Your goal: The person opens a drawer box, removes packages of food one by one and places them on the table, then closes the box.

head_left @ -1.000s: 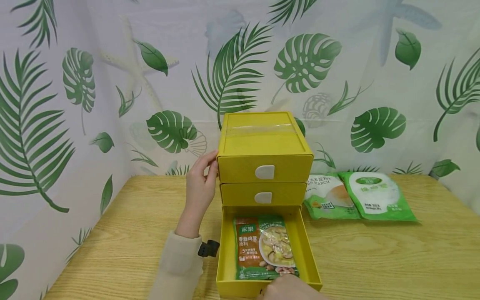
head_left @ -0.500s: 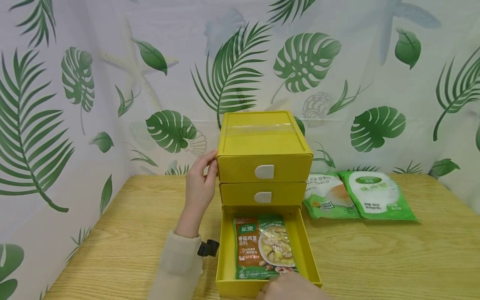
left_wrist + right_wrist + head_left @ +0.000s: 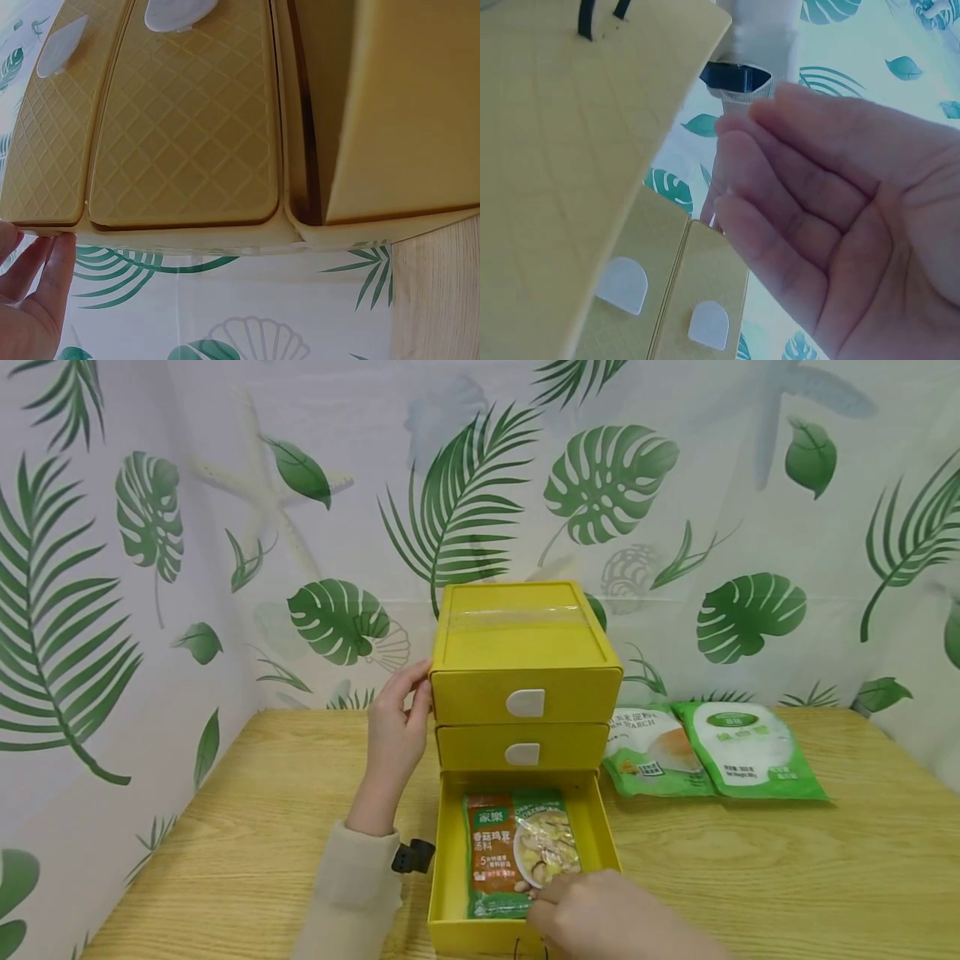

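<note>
A yellow three-drawer cabinet [image 3: 525, 635] stands on the table, its top and middle drawers closed with white tabs. The bottom drawer [image 3: 480, 933] is pulled out. Inside it lies a soup mix packet [image 3: 491, 852], green and brown with a bowl pictured on it. My left hand [image 3: 397, 718] rests its fingertips on the cabinet's upper left side, thumb near the front edge. My right hand [image 3: 600, 910] is over the drawer's front right corner, covering part of the packet in the head view. In the right wrist view its fingers are loosely bent with nothing between them.
Right of the cabinet lie a corn starch bag [image 3: 652, 752] and a green and white bag [image 3: 750, 752], side by side. A black cord loop [image 3: 589, 19] hangs on the open drawer's front. A leaf-print sheet [image 3: 480, 468] forms the backdrop behind the wooden table [image 3: 750, 877].
My right hand has let go at the drawer's front and moved up over its front right corner, leaving the black loop in view. The left hand, drawer and packet keep their places.
</note>
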Demonstrator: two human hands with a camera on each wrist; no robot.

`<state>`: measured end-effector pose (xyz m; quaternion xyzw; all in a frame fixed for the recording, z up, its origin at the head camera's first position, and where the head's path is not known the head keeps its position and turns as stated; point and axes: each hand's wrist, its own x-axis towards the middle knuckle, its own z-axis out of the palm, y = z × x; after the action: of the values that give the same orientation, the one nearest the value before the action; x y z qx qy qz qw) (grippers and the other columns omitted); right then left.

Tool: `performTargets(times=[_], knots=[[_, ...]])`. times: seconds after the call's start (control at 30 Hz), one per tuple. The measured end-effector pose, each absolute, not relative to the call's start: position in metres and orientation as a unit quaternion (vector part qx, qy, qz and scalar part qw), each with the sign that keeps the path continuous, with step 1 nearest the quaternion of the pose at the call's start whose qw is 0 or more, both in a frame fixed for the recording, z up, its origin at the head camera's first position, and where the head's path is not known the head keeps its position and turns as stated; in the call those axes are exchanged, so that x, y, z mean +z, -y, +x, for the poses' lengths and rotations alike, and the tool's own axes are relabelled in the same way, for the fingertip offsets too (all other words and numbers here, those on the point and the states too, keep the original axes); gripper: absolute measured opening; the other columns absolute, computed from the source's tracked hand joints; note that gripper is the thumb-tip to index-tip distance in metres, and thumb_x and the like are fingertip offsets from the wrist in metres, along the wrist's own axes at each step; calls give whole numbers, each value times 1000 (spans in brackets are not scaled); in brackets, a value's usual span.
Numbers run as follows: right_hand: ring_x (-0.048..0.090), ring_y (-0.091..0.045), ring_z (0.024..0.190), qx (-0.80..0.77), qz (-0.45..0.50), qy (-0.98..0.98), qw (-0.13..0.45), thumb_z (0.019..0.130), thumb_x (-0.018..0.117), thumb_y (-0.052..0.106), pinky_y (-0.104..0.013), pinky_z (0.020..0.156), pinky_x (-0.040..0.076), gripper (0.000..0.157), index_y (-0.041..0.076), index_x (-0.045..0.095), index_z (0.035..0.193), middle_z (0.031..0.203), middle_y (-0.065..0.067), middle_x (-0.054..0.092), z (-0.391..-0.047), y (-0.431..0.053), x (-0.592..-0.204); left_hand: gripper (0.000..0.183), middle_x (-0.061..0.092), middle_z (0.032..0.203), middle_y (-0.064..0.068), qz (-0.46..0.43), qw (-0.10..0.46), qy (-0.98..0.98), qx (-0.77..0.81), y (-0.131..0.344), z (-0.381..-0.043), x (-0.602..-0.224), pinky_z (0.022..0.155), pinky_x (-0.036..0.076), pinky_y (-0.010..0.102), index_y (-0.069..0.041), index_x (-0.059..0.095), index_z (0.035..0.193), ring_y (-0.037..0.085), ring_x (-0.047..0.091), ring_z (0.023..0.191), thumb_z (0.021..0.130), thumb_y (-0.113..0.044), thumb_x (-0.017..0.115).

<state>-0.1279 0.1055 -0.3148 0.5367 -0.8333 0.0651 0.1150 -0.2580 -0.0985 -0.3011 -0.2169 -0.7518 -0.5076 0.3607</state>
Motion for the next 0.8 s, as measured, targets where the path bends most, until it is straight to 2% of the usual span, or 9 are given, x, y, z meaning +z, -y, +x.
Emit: performTargets(times=[0.1,0.17,0.33,0.47,0.6,0.8], knots=[[40,0,51,60,529,836,132,62,58,9,-10,37,28,11,16,49,61,57,12,43,-129,-106,-311,25,51,97,6,-218,363,752,-506,98,-258,-301,54,46,20,-4,51,104,13,48,82,81,-7,43],[40,0,51,61,515,846,122,64,59,11,-10,37,29,9,16,52,64,58,12,44,-130,-106,-308,24,51,97,6,-217,365,752,-504,98,-258,-301,54,45,19,-4,52,103,12,47,82,81,-8,43],[42,1,55,82,473,875,65,68,60,14,-11,43,35,6,18,56,70,65,13,48,-133,-107,-300,24,51,97,5,-215,365,754,-502,98,-259,-301,54,45,18,-4,52,104,11,48,82,81,-8,44],[44,1,54,91,476,869,96,67,61,14,-11,43,35,8,18,55,68,64,13,46,-137,-109,-299,24,51,97,4,-215,363,753,-504,99,-258,-301,54,45,18,-5,51,104,11,48,82,81,-8,44],[40,1,51,102,473,869,102,66,61,13,-12,42,33,9,17,54,70,63,13,43,-142,-109,-293,25,51,96,4,-216,363,752,-506,99,-259,-301,53,45,19,-5,51,104,11,47,82,81,-8,44],[43,0,56,126,457,874,108,68,60,12,-12,47,36,11,16,57,78,70,11,49,-149,-110,-283,25,51,97,4,-214,360,754,-506,99,-259,-302,53,45,18,-5,51,104,11,47,82,81,-9,44]])
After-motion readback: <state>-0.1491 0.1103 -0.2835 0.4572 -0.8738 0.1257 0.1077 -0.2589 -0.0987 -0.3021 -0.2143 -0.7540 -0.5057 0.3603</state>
